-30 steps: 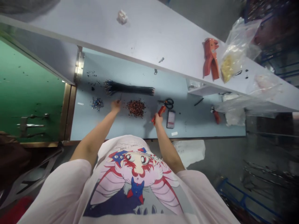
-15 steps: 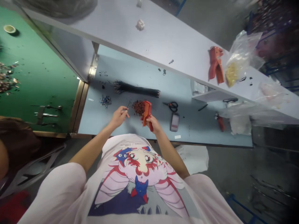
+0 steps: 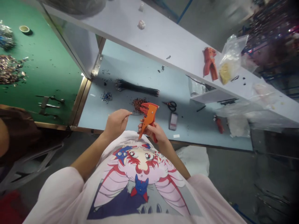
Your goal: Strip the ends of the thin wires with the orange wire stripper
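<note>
My right hand [image 3: 154, 132] is wrapped round the handles of an orange wire stripper [image 3: 148, 116], held upright above the near edge of the pale blue table [image 3: 130, 71]. My left hand [image 3: 116, 122] pinches a thin black wire [image 3: 135, 114] whose far end points into the stripper's jaws. Behind the tool lies a small heap of reddish-brown terminals [image 3: 137, 104]. A bundle of black wires [image 3: 136, 87] lies farther back on the table.
Black scissors [image 3: 171, 105] and a phone [image 3: 173, 121] lie right of the tool, a small pile of blue bits [image 3: 106, 97] to the left. A second orange stripper [image 3: 209, 63] and a plastic bag [image 3: 230, 60] rest on the upper shelf. Another person's arm shows at the far left on the green bench [image 3: 35, 71].
My right hand lifted the orange stripper off the table and drew it toward my body. My left hand picked up one black wire and brought it to the stripper's jaws.
</note>
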`<state>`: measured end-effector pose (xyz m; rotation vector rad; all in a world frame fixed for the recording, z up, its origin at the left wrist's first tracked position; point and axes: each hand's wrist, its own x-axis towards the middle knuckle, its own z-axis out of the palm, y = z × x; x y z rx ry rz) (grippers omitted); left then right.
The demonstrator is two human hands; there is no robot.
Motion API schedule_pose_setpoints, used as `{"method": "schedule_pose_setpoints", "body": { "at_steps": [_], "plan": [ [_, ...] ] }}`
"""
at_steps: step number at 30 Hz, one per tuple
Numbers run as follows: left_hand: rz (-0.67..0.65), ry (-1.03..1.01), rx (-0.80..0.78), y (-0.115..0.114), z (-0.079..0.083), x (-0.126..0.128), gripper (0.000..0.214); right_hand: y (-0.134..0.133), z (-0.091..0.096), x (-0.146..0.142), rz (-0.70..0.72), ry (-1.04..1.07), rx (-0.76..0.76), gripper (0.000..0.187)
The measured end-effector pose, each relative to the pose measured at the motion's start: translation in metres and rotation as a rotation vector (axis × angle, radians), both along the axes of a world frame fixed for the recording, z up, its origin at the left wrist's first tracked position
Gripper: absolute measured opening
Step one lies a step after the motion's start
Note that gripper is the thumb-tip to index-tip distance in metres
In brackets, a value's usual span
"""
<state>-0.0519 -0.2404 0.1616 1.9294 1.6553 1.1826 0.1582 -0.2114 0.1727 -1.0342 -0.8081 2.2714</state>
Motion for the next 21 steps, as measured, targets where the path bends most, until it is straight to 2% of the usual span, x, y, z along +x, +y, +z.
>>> {"method": "schedule_pose_setpoints", "body": {
  "at_steps": [5, 9, 16, 21],
  "plan": [
    [0.077, 0.038, 0.068, -0.012, 0.019, 0.009, 0.015, -0.006, 0.018, 0.007, 0.052, 0.022, 0.055, 0.039],
    [0.138, 0.079, 0.126, -0.015, 0.029, 0.009, 0.012, -0.013, 0.029, 0.013, 0.069, -0.037, 0.134, 0.037],
    [0.129, 0.129, 0.194, -0.012, 0.032, 0.001, 0.008, -0.019, 0.043, 0.02, 0.103, -0.117, 0.173, 0.034],
    [0.119, 0.18, 0.192, -0.011, 0.035, 0.002, 0.008, -0.02, 0.044, 0.021, 0.133, -0.117, 0.197, 0.035]
  ]
}}
